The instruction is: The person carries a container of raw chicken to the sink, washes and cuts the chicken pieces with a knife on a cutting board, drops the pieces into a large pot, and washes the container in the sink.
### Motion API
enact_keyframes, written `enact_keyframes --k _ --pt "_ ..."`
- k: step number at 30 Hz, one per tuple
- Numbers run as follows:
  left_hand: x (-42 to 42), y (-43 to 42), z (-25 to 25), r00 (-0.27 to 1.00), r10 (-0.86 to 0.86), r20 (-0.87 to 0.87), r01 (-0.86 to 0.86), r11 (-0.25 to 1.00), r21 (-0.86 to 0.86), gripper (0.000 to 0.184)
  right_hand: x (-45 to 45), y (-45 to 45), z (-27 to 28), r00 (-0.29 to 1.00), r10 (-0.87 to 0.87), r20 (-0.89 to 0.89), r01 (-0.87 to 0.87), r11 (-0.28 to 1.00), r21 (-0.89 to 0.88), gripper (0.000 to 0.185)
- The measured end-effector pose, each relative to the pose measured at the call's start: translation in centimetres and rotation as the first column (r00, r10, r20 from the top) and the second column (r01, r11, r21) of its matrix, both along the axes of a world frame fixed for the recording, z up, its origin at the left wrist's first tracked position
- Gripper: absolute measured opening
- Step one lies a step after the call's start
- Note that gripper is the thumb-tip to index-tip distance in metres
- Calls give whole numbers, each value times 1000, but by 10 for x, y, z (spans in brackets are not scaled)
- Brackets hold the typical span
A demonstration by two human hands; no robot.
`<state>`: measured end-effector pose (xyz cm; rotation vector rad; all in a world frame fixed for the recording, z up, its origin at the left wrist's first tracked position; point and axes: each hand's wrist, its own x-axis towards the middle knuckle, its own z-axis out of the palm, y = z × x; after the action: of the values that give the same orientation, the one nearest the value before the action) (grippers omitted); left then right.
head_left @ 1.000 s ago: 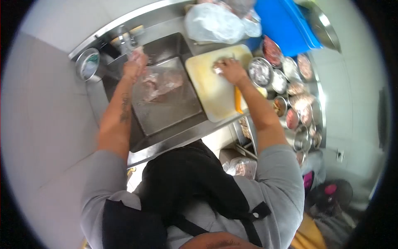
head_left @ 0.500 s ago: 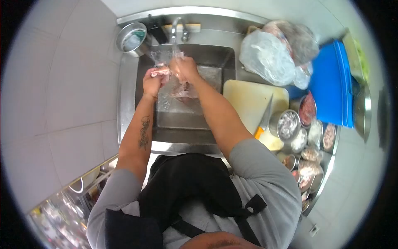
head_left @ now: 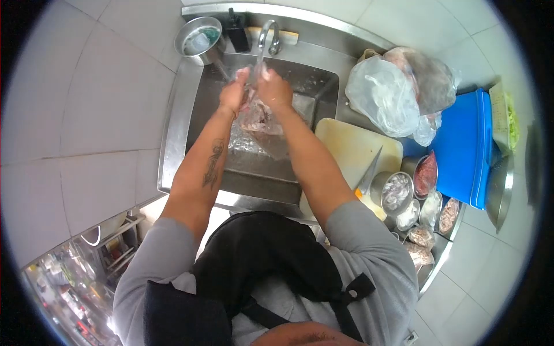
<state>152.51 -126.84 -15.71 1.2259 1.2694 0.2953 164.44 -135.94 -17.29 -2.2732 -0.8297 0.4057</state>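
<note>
My left hand is closed on a piece of raw meat, pale pink, held over the sink just left of the running water. Under the stream from the tap, my right hand has its fingers curled, and water and blur hide what is in them. Below and between both hands, a clear plastic bag with raw meat showing through lies in the sink basin.
A cutting board with a knife lies right of the sink. Metal containers of raw meat, plastic bags and a blue bin stand beyond. A metal pot and a black bottle stand behind the sink.
My left hand has moved up and closer to the tap with the meat, near my right hand. My right hand has shifted slightly right, under the water. The camera view has turned a little.
</note>
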Motion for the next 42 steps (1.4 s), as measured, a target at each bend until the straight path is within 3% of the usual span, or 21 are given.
enact_keyframes --k 1,3,4,6,7,9,10,12,13,16,18,24,25,26,28,30,32,36,37,38,42 --pt "5 -3 5 998 -60 37 63 995 -81 60 -4 -2 6 1000 1 6 -1 1000 -1 47" --pt "6 2 -1 990 -113 79 124 979 -159 63 -15 -6 16 923 356 148 -336 931 -143 39" --pt "6 18 -24 978 -82 194 127 964 -235 61 -25 -9 15 922 358 149 -338 930 -145 39" --pt "-5 27 -33 952 -37 304 137 940 -314 59 -42 -20 5 919 260 296 -344 896 280 40" --pt "-11 28 -24 933 51 357 73 943 -324 52 -42 -25 -1 917 259 302 -345 897 277 40" --pt "-14 28 -23 864 154 480 -43 971 -234 52 -36 -46 -11 888 456 -58 -346 746 569 47" --pt "-19 22 -5 863 155 480 -42 970 -238 52 -34 -56 -14 888 456 -59 -346 748 566 47" --pt "-38 13 27 986 -135 93 106 958 267 45 -34 -82 -20 942 226 -249 -117 914 387 46" --pt "-45 10 19 985 -141 102 81 890 449 45 -33 -98 -23 952 148 -266 -93 973 210 47" --pt "-80 18 10 983 -178 33 145 885 443 46 -25 -134 -63 973 35 -227 -60 993 -100 45" --pt "-113 19 9 980 -199 28 160 855 492 44 -38 -160 -77 980 178 91 -181 983 22 48" --pt "-242 -19 55 963 -262 67 158 745 648 38 -80 -193 -79 959 272 75 -248 940 -236 49" --pt "-275 -35 66 964 -250 91 121 717 686 42 -93 -195 -66 968 247 -35 -246 924 -294 49" --pt "-311 -52 82 966 -233 112 82 688 721 45 -95 -201 -88 953 300 51 -277 924 -263 51" --pt "-387 -80 121 959 -282 -44 128 288 949 51 -121 -206 -59 944 329 -22 -321 903 -286 52" --pt "-464 -107 143 971 -240 -23 56 128 990 52 -127 -220 -85 911 398 105 -359 893 -272 52" --pt "-537 -138 162 979 -153 135 -115 129 985 50 -154 -233 -65 932 362 -11 -352 900 -256 53" --pt "-666 -160 198 872 359 333 -355 -5 935 34 -185 -248 -58 924 381 12 -350 860 -371 54" --pt "-690 -157 214 813 474 338 -345 -76 936 31 -193 -256 -52 937 348 -26 -330 861 -386 54" --pt "-721 -140 224 794 563 231 -173 -156 973 35 -195 -263 -53 940 341 -24 -322 860 -396 54" --pt "-801 -44 231 681 718 145 -42 -160 986 57 -190 -266 -93 879 443 174 -389 879 -274 58"
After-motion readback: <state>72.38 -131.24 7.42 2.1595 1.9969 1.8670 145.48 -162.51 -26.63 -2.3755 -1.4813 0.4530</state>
